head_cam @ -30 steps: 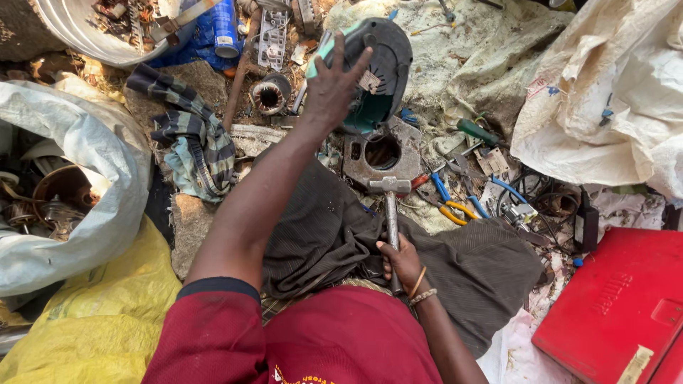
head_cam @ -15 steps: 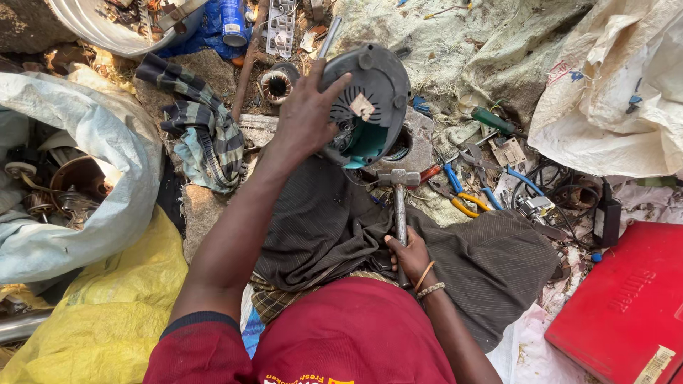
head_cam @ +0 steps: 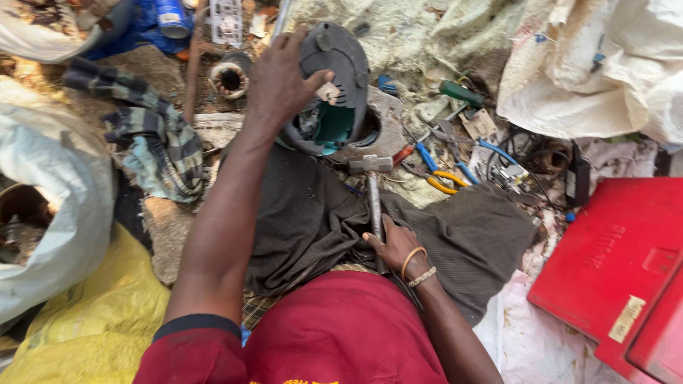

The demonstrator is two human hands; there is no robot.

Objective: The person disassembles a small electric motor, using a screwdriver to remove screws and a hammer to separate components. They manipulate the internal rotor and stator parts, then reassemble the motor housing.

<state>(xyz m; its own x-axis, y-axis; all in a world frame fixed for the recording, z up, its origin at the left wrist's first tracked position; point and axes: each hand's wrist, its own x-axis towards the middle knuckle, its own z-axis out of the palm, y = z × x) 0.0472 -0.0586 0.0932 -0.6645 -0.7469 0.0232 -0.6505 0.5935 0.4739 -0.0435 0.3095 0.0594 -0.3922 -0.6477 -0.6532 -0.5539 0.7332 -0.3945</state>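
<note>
View from the head camera, looking down. The left hand [head_cam: 279, 85] gripped the rim of a round dark grey plastic housing with a teal inner part [head_cam: 334, 92], its fingers [head_cam: 313, 80] wrapped over the edge; the housing stood tilted on a flat grey metal plate with a round hole [head_cam: 384, 131]. The right hand [head_cam: 395, 245] was closed around the handle of a steel-headed hammer [head_cam: 372, 186], whose head lay just beside the plate, on a dark brown cloth [head_cam: 306, 220] spread over the person's lap. Blue-handled and yellow-handled pliers [head_cam: 441, 171] lay near the hammer head. A red box [head_cam: 619, 263] sat well apart at the right; a checked cloth [head_cam: 156, 142] lay at the left.
</note>
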